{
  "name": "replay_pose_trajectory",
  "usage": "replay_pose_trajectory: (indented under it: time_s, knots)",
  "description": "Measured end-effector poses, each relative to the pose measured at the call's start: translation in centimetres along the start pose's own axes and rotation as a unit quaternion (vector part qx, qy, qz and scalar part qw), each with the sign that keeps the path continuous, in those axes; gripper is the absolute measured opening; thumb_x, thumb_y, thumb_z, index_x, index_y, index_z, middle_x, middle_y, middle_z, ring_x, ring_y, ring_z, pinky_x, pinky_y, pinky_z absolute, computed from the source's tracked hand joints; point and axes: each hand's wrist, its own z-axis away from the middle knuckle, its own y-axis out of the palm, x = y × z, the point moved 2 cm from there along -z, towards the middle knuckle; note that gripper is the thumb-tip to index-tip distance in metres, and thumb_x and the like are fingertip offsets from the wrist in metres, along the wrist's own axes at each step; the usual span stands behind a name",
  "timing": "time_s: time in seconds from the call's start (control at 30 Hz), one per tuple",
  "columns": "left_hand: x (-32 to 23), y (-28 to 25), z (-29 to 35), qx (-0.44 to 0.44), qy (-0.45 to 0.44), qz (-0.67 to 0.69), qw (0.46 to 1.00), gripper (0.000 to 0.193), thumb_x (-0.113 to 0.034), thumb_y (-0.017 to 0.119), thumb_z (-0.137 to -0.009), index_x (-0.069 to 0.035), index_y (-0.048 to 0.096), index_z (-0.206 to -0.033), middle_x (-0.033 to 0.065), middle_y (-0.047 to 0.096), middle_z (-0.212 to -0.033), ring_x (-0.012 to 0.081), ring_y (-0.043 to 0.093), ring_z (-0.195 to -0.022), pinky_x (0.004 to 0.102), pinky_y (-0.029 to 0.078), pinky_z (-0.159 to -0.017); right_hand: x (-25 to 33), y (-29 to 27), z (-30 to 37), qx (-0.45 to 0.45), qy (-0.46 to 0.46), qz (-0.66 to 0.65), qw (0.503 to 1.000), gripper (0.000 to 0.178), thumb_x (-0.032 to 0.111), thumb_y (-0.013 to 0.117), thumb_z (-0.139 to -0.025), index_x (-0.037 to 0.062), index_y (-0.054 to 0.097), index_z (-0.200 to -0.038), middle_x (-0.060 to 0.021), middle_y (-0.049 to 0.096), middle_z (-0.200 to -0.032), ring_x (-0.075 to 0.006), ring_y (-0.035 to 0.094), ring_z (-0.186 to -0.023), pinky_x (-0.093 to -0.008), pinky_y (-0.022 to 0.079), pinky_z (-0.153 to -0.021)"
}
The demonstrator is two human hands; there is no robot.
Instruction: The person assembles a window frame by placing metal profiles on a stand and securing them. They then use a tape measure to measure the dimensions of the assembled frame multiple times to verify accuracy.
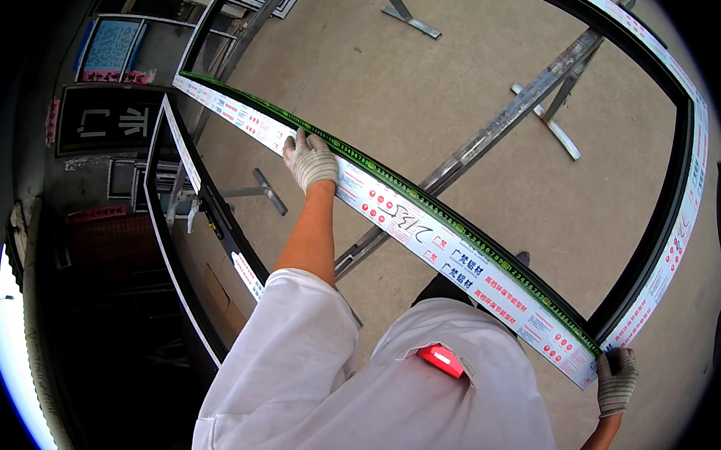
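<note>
A large rectangular frame [468,256], wrapped in white film with red and blue print, lies across in front of me. Along the inner edge of its near rail runs a green tape measure [450,216] with dark markings. My left hand [311,160], in a striped work glove, grips the rail partway along, its fingertips at the tape. At the near right corner my right hand [617,381], gloved alike, is closed with thumb and fingers at the tape's end. The fingertips there are partly hidden.
Grey metal stand bars [505,107] pass beneath the frame, their feet on the concrete floor [352,70]. On the left stands another dark frame [199,184] with white film. Behind it are a dark sign [110,117] and a blue board [112,46].
</note>
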Motion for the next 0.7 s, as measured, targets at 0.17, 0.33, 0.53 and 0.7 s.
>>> replay_pose_trajectory:
  time_s: [0.17, 0.33, 0.53, 0.7]
  knots:
    - [0.5, 0.2, 0.0, -0.013, 0.002, 0.007, 1.0, 0.048, -0.037, 0.049, -0.103, -0.013, 0.06, -0.143, 0.0223, 0.044, -0.155, 0.0407, 0.039, -0.144, 0.0465, 0.034, -0.12, -0.8, -0.2, -0.1, 0.01, -0.011, -0.023, 1.0, 0.016, -0.002, 0.075, -0.08, 0.0003, 0.059, -0.084, -0.0084, 0.054, -0.087, -0.0176, 0.052, -0.072, -0.0314, 0.047, -0.066]
    - [0.0, -0.3, 0.2, -0.023, 0.005, 0.046, 0.999, 0.05, -0.037, 0.048, -0.104, -0.005, 0.059, -0.141, 0.0232, 0.049, -0.15, 0.0396, 0.044, -0.14, 0.0458, 0.036, -0.118, -0.7, -0.5, -0.1, 0.019, -0.011, -0.023, 1.0, 0.016, -0.002, 0.075, -0.079, 0.0009, 0.06, -0.085, -0.0083, 0.056, -0.087, -0.0178, 0.053, -0.073, -0.0313, 0.047, -0.067]
    - [0.7, -0.4, -0.4, -0.034, -0.036, 0.111, 0.993, 0.055, -0.04, 0.05, -0.103, 0.002, 0.058, -0.138, 0.0257, 0.055, -0.141, 0.0419, 0.054, -0.128, 0.0475, 0.041, -0.112, -0.4, -0.4, -0.2, 0.013, -0.022, -0.019, 0.999, 0.014, -0.002, 0.073, -0.082, 0.0005, 0.06, -0.083, -0.0065, 0.052, -0.083, -0.0154, 0.052, -0.072, -0.0306, 0.046, -0.067]
    - [0.5, -0.5, -0.4, -0.073, -0.081, 0.106, 0.988, 0.054, -0.039, 0.054, -0.1, 0.005, 0.061, -0.13, 0.0275, 0.057, -0.134, 0.0417, 0.057, -0.12, 0.0481, 0.045, -0.107, -0.3, -0.6, -0.4, 0.014, -0.024, -0.003, 1.0, 0.015, -0.001, 0.074, -0.08, 0.0007, 0.06, -0.083, -0.0062, 0.053, -0.083, -0.015, 0.051, -0.072, -0.0301, 0.046, -0.066]
